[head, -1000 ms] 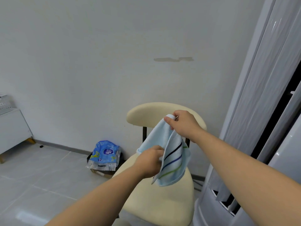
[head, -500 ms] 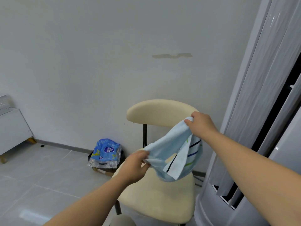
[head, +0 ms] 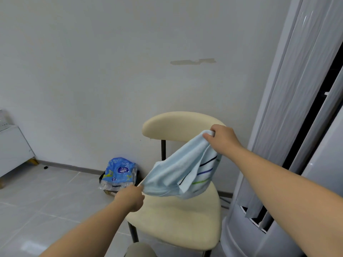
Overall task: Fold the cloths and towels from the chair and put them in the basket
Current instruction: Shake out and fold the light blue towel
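A light blue towel [head: 176, 173] with dark blue, blue and green stripes hangs in the air above the cream chair [head: 178, 219]. My right hand [head: 223, 139] grips its upper corner near the chair's backrest. My left hand [head: 130, 198] pinches the lower left corner, over the seat's front left edge. The towel is stretched slantwise between the two hands, with a loose fold drooping in the middle. The seat under it is bare. No basket is in view.
A blue printed plastic pack [head: 118, 173] lies on a dark tray on the tiled floor by the wall, left of the chair. A tall grey standing unit [head: 289, 164] rises close on the right. A white cabinet [head: 13, 151] stands at the far left.
My hands have drawn apart: the right went up and to the right, the left went down and to the left. The towel, bunched between them before, is now stretched out.
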`<state>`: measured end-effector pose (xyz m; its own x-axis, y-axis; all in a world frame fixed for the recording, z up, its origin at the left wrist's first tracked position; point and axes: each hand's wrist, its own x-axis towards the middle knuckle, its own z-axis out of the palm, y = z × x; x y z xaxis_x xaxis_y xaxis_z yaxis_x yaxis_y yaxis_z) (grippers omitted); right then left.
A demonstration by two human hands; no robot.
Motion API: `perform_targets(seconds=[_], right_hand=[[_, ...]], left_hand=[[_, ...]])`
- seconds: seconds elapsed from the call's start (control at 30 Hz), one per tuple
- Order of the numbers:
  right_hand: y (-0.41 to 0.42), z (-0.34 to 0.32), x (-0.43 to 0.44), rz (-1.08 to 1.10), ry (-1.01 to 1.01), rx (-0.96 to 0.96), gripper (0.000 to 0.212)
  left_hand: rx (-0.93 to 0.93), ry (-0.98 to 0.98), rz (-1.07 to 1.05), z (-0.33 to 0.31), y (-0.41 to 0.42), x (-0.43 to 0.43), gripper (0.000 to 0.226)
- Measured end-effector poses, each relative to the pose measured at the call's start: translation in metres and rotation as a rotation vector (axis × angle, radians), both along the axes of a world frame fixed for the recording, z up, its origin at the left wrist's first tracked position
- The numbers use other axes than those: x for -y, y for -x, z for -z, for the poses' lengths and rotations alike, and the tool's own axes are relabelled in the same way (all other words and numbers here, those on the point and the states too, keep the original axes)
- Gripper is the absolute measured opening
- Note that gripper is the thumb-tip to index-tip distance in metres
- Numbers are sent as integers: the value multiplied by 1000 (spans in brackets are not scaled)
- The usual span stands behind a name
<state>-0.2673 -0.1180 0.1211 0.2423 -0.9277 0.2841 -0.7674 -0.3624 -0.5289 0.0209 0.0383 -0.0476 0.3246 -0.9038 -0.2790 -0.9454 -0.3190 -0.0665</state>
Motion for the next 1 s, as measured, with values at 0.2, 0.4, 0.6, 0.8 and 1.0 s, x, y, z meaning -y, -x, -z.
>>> perform_targets(seconds=[0.2, 0.4, 0.6, 0.8, 1.0], right_hand=[[-27, -17, -14, -117, 8, 71, 22], [-39, -29, -37, -334, -18, -47, 11], [-32, -20, -40, -399, -54, 101, 31], [-18, -21, -34, -379, -79, 117, 28], [-15, -21, -31, -473, -157, 221, 31]], left_hand=[[-333, 257, -97, -24, 25, 17, 47], [-932, 839, -59, -116, 81, 35, 56], [-1219, 585, -16, -150, 94, 58, 48], [-1301, 459, 10, -146, 98, 56, 52], [-1231, 449, -14, -134, 97, 60, 40]])
